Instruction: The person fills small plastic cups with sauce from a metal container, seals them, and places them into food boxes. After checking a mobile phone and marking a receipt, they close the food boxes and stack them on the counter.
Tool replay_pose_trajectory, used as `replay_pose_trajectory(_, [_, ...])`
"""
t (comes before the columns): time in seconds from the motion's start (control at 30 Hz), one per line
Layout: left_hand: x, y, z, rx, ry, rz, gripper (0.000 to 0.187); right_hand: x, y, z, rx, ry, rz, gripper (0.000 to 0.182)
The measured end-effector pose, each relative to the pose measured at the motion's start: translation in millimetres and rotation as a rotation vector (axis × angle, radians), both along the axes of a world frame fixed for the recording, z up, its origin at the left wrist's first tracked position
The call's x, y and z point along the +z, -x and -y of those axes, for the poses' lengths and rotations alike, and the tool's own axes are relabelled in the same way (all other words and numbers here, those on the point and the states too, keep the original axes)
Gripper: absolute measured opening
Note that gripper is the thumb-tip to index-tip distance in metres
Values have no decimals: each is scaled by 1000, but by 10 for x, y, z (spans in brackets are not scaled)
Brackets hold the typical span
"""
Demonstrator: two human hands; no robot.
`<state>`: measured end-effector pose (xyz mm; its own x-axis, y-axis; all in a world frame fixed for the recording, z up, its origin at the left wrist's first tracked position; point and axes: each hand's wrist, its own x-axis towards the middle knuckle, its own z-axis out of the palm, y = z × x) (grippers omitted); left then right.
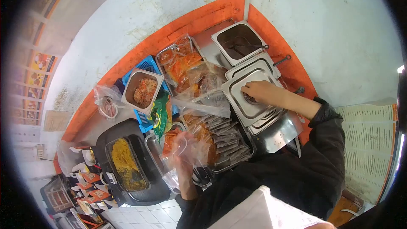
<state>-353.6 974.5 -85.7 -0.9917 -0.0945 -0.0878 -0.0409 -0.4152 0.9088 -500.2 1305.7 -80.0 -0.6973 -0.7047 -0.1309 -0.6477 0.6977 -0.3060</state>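
As we lean over the counter in dark sleeves, our left hand [183,161] is nearest, with a clear plastic bag [198,147] around its blurred fingers; we cannot tell how tightly they close. Just beyond it, dark small packets [229,139] lie in overlapping rows in a black tray [253,152]. Left of these sits a black container [157,190] of crumbly yellow food [124,159]. Our right hand [263,93] reaches to the middle of a rectangular steel lid [257,76], fingers curled in a narrow grip, though we cannot tell whether they hold its handle. A green packet [161,114] leans beside a steel container [128,96] of reddish shredded food [145,93], which stands over a blue basket [147,64]. Farther off, bags of orange food [183,65] fill a steel tray [160,61]. Beyond the lid, an open steel pan [220,42] holds a ladle [250,46], near the orange band [212,12] painted along the white wall [296,6].
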Motion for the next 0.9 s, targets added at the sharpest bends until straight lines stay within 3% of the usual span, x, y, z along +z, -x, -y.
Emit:
replay_pose_trajectory(0.07, [52,89,30,-128,178,-28,91,12,-43,13,-17,10,-34,31])
replay_pose_trajectory(0.13, [267,210,-3,-191,165,-33,92,50,-4,14,-30,17,-70,28])
replay_pose_trajectory(0.2, [352,357,-7,-257,152,-36,93,159,82,-3,-33,30,75,14])
replay_pose_trajectory(0.23, [360,444,11,-268,260,-40,93,237,169,-16,-32,29,69,14])
replay_pose_trajectory(0.3, [432,654,-55,-275,371,-53,94,399,459,-65,-189,-6,395,12])
replay_pose_trajectory(0.37, [594,905,-228,-260,273,-145,90,150,881,-240,-300,228,66,16])
replay_pose_trajectory(0.43, [526,1293,-280,-326,319,-271,78,65,1158,-276,-484,147,-234,16])
replay_pose_trajectory(0.47, [487,1440,-324,-322,325,-271,78,-70,1262,-306,-480,153,-234,16])
replay_pose_trajectory(0.53, [411,1717,-452,-330,371,-285,67,-278,1450,-375,-529,-300,-505,15])
replay_pose_trajectory(0.63, [234,2023,-585,-246,448,-377,57,-350,1480,-378,-592,-253,-464,13])
replay_pose_trajectory(0.77, [59,2315,-632,-232,459,-316,49,-182,1408,-363,-745,-130,-407,11])
replay_pose_trajectory(0.83, [91,2373,-700,-198,522,-187,48,-202,1412,-353,-678,-222,-454,9])
replay_pose_trajectory(0.9, [6,2468,-769,-185,577,-225,50,-224,1394,-313,-616,-309,-503,9])
